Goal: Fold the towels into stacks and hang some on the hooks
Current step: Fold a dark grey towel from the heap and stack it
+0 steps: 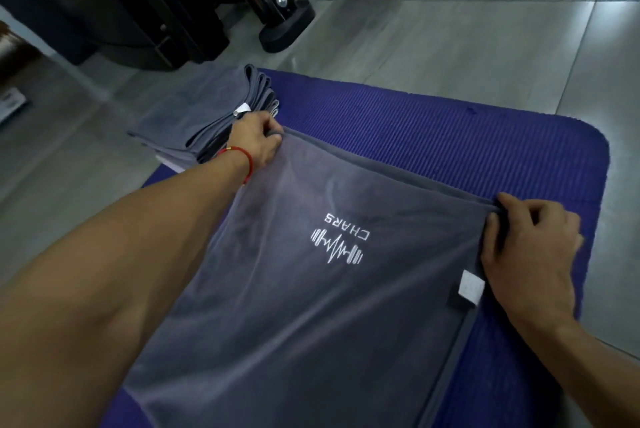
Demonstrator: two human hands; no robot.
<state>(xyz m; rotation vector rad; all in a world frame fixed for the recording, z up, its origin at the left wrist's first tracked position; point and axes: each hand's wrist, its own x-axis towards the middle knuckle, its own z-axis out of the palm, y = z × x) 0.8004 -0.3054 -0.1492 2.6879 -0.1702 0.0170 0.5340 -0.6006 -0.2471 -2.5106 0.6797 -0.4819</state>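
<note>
While the grey towel (311,289) lies spread on the purple mat (450,136) on the floor, both hands take it at its far edge. The left hand (256,141) pinches the far left corner, fingers curled over the hem, and the right hand (530,251) grips the far right corner, where the cloth seems already doubled, just above a white label (470,287). A white logo (341,240) shows on the upper face. Beside the left hand rests a stack of folded towels (204,115), partly on the mat and partly on the tiled floor (485,29). I judge that the step in hand is one fold of this towel. The next move probably calls for matching the corners evenly, smoothing the cloth, then folding it smaller for the stack. No hooks are visible.
</note>
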